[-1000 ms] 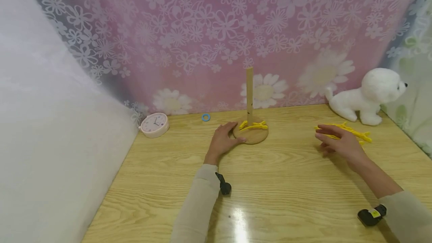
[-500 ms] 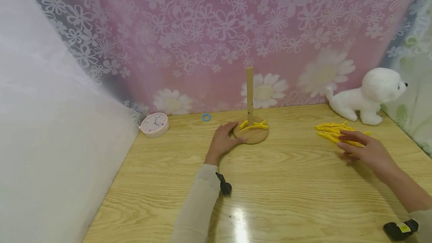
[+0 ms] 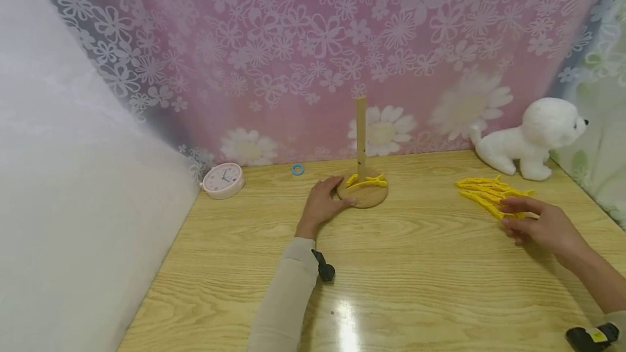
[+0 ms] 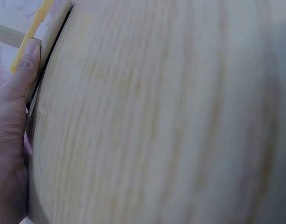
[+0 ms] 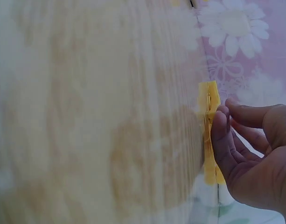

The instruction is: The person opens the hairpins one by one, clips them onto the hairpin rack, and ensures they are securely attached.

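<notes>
My left hand (image 3: 323, 202) holds the rim of a round wooden base (image 3: 369, 200), thumb on top and fingers along its far left edge. An upright wooden post (image 3: 361, 134) rises from this base. At the post's foot lie thin yellow branch-like pieces (image 3: 367, 182); one yellow piece (image 4: 34, 32) shows beyond the thumb in the left wrist view. On the right, several yellow branch-like pieces (image 3: 481, 189) lie together on the table. My right hand (image 3: 545, 227) is at their near right end, fingers loosely bent. Whether its fingertips touch them cannot be made out.
A pink round clock (image 3: 223, 181) stands at the back left of the wood-grain table (image 3: 415, 276). A small blue ring (image 3: 297, 169) lies near the back edge. A white plush dog (image 3: 533, 137) sits at the back right. Behind hangs a pink flowered curtain (image 3: 293, 69).
My right hand has moved right and toward me along the yellow pieces, uncovering their left ends. The left hand keeps its hold on the base.
</notes>
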The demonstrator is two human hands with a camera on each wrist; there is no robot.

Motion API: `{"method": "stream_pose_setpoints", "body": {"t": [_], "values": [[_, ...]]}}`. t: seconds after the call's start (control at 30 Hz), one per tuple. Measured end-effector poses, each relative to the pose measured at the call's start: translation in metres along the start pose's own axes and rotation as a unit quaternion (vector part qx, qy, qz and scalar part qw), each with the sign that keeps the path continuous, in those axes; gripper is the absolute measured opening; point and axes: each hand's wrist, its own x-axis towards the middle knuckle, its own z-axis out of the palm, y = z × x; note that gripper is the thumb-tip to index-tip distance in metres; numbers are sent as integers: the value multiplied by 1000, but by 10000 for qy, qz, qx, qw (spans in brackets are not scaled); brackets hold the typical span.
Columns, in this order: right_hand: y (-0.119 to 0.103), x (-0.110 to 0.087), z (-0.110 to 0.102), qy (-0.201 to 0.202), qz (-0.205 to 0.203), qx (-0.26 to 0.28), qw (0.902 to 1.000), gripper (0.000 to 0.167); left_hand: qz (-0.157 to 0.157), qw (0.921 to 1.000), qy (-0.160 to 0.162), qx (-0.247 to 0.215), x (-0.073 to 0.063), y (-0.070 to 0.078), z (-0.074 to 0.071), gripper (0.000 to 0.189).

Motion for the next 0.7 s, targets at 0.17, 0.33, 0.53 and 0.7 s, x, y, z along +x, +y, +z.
{"method": "stream_pose_setpoints", "body": {"t": [0.17, 0.33, 0.53, 0.7], "values": [[-1, 2, 3, -66, 108, -161, 9998, 55, -41, 10000, -19, -21, 0, 1, 0, 88], [-5, 5, 9, -101, -163, -231, 9996, 50, 45, 10000, 13, -30, 0, 1, -2, 87], [-10, 11, 18, -226, -499, -55, 9985, 49, 90, 9999, 98, -17, 1, 0, -3, 87], [-8, 8, 19, -65, -549, -608, 9966, 56, 34, 10000, -4, -61, 1, 1, -1, 88]]}}
